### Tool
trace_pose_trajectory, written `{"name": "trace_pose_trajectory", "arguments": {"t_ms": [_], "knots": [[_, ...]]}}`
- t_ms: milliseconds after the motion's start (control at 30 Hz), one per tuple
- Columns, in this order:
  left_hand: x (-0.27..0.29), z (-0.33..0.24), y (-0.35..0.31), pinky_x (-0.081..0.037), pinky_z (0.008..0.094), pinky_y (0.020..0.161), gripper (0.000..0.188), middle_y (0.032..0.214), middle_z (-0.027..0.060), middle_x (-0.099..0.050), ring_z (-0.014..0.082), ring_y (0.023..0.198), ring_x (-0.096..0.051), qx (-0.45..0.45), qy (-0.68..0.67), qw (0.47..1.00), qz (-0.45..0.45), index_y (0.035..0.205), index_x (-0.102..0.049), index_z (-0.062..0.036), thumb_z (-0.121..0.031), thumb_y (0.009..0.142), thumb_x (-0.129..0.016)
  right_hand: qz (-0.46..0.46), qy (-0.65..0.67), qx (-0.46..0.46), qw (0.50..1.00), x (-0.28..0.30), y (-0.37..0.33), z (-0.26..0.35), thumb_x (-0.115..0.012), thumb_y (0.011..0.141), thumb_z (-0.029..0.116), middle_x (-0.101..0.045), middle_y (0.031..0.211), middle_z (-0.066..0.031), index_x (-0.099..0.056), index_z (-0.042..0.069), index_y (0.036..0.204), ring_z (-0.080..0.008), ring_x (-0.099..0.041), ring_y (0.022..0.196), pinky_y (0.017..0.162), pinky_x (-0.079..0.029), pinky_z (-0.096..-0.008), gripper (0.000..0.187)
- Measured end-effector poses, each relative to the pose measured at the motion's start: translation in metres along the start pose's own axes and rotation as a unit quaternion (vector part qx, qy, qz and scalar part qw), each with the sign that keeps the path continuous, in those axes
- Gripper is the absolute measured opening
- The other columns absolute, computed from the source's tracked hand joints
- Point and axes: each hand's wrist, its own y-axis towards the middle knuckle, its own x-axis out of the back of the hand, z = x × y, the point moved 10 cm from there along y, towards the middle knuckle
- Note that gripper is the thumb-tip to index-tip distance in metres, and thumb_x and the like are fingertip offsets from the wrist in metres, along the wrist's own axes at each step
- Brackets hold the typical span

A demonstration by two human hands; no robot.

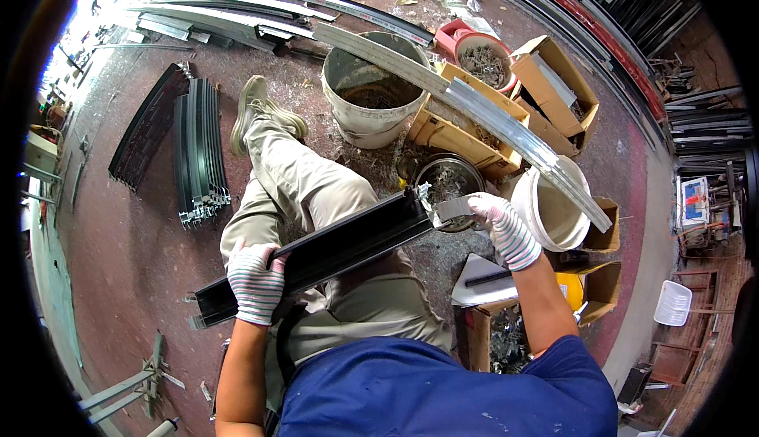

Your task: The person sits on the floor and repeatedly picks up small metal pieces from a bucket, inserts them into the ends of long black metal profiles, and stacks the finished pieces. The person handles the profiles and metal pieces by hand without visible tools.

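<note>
Clasping the long black metal channel [348,245] across the beige-trousered lap [395,302] near its eight-o'clock end with curled, striped-gloved left hand [255,280] and pinching a flat grey metal strip [455,208] at two o'clock with striped-gloved right hand [504,230], could tip the channel through uneven pressure.

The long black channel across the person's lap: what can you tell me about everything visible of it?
The long black channel is straight, with raised sides along a dark trough; it looks like coated metal. Small silvery bits stick out at both ends. It lies slanted over the person's thighs, right end farther from the body. The left hand grips it near its left end; the right hand holds a flat silvery piece at its other end.
</note>
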Motion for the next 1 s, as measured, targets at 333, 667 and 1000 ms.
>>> {"name": "trace_pose_trajectory", "arguments": {"t_ms": [333, 667, 1000], "knots": [[0.004, -0.004, -0.001, -0.047, 0.0534, 0.11, 0.016, 0.079, 0.0081, -0.069, 0.0314, 0.079, -0.068, -0.014, -0.003, 1.0, -0.017, 0.091, -0.072, -0.0106, -0.016, 0.08, -0.083, -0.029, -0.065, -0.082, 0.994, 0.022, 0.005, -0.047, -0.072, 0.095, 0.034, -0.071, 0.097, 0.0017, -0.075, 0.001, 0.114, -0.0103, -0.061, 0.091, 0.088, -0.049, -0.0285, 0.038], [0.011, -0.012, -0.006, -0.047, 0.0538, 0.11, 0.02, 0.078, 0.0071, -0.068, 0.0306, 0.079, -0.067, -0.038, 0.019, 0.998, -0.038, 0.096, -0.07, -0.0117, -0.017, 0.081, -0.082, 0.015, -0.211, -0.049, 0.976, -0.001, 0.012, -0.023, -0.073, 0.097, 0.041, -0.078, 0.11, -0.0072, -0.075, -0.002, 0.121, -0.015, -0.069, 0.103, 0.098, -0.052, -0.0318, 0.048], [0.001, -0.003, 0.0, -0.048, 0.0535, 0.109, 0.016, 0.079, 0.0084, -0.069, 0.0318, 0.079, -0.068, -0.007, 0.003, 1.0, -0.004, 0.092, -0.073, -0.0105, -0.02, 0.083, -0.082, -0.046, -0.078, 0.032, 0.995, 0.019, 0.011, -0.057, -0.047, 0.113, 0.052, -0.073, 0.124, -0.0098, -0.068, 0.0, 0.136, -0.0179, -0.065, 0.118, 0.11, -0.047, -0.0361, 0.061]]}}
